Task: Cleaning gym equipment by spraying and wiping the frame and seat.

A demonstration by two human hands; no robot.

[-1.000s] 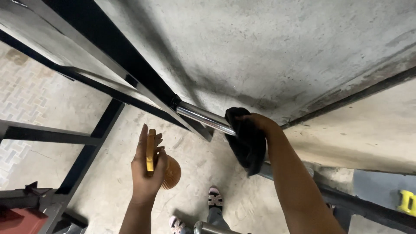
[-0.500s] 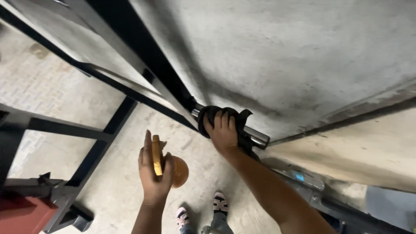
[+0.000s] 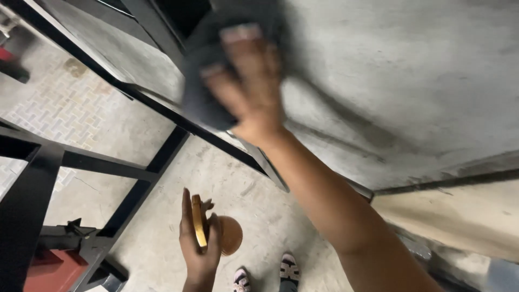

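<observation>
1. Frame bars (image 3: 135, 97), black metal, run diagonally from upper left toward ctr; more crossbars at left over the concrete floor (image 3: 162, 238).
2. Red-and-black equipment (image 3: 48, 265) sits lower left, just beside the bars.
3. Right hand (image 3: 248, 81), blurred, upper ctr, fingers spread and pressed on a dark cloth (image 3: 200, 86) against the frame.
4. Left hand (image 3: 199, 246), bottom ctr, fingers clasped round a yellow-handled brush (image 3: 219, 233), held over the floor.
5. Sandalled feet (image 3: 267, 276) at bottom edge.
6. Grey wall (image 3: 405, 81) fills upper right; open floor between bars and feet.
</observation>
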